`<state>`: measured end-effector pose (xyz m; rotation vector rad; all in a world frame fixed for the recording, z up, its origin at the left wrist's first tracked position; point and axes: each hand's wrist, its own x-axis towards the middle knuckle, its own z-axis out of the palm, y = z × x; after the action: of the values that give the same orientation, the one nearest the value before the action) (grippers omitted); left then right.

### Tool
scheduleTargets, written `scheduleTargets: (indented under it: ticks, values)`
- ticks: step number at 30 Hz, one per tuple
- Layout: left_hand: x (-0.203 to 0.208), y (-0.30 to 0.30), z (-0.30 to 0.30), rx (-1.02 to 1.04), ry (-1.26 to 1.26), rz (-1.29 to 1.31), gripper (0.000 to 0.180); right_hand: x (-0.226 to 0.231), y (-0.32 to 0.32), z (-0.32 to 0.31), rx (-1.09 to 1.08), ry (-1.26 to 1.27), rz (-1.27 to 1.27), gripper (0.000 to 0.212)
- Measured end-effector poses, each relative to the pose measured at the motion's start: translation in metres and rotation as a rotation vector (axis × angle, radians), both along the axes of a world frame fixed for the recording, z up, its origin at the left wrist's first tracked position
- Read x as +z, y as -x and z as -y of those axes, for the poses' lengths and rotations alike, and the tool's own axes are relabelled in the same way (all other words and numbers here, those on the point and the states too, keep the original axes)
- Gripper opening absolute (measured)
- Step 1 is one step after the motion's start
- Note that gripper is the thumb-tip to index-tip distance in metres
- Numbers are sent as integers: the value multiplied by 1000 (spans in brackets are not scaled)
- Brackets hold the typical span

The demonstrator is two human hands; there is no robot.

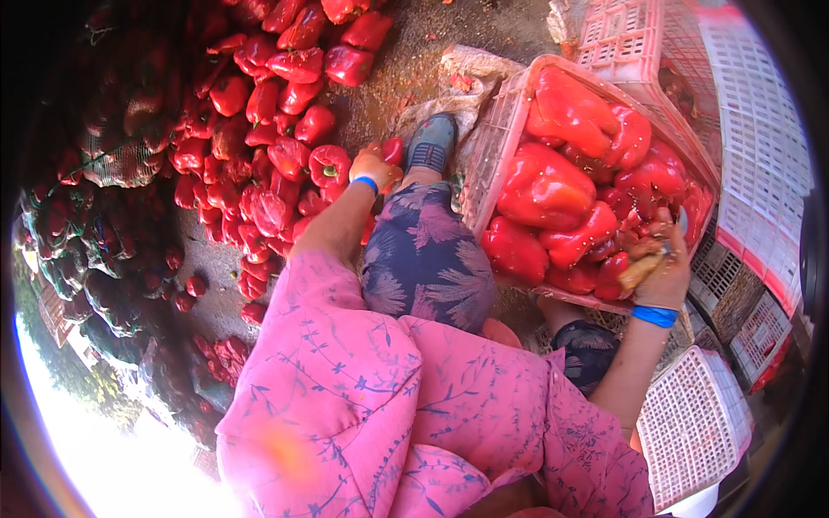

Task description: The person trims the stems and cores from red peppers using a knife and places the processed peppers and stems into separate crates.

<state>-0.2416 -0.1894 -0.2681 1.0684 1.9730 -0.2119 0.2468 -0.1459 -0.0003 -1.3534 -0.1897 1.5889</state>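
Observation:
Beside my shoe, my left hand [377, 166] is closed on a red bell pepper [393, 151], which shows past the fingers. A large heap of red bell peppers [289, 155] lies on the ground just left of that hand. My right hand [667, 272] reaches over the near right corner of a pink plastic crate [503, 138] filled with red bell peppers [546, 186]. Its fingers are curled, with a yellowish-brown piece [641, 271] against them. A small greyish tip shows by the fingertips; I cannot make out what the hand holds.
Full mesh sacks [108, 293] stand along the left. Stacked plastic crates, one pink [617, 39] and one white [760, 129], rise at the right. Another white crate [691, 423] sits near my right elbow. A crumpled pale sack [475, 65] lies beyond my shoe [432, 142].

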Motion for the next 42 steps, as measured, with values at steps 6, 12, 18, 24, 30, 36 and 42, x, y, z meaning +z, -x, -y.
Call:
scheduleTargets:
  ticks: [6,12,18,24,30,36,42]
  values:
    - [85,-22,-27,853,-526,658,63,38,-9,-1,-236,-68,-167,29]
    - [277,-88,-90,230,-725,966,91,67,90,29,217,-135,268,33]
    - [362,-195,-97,-241,-693,1056,83,95,91,36,194,-547,441,28]
    - [379,-268,-78,-478,-851,876,74,99,55,37,152,-590,930,30]
    - [355,-299,-67,-594,-1128,602,77,93,32,44,231,-361,1034,37]
    - [349,-317,-72,-607,-1201,672,80,88,23,41,214,-312,979,38]
    - [347,-315,-75,-625,-1220,616,87,84,17,36,232,-401,1082,36]
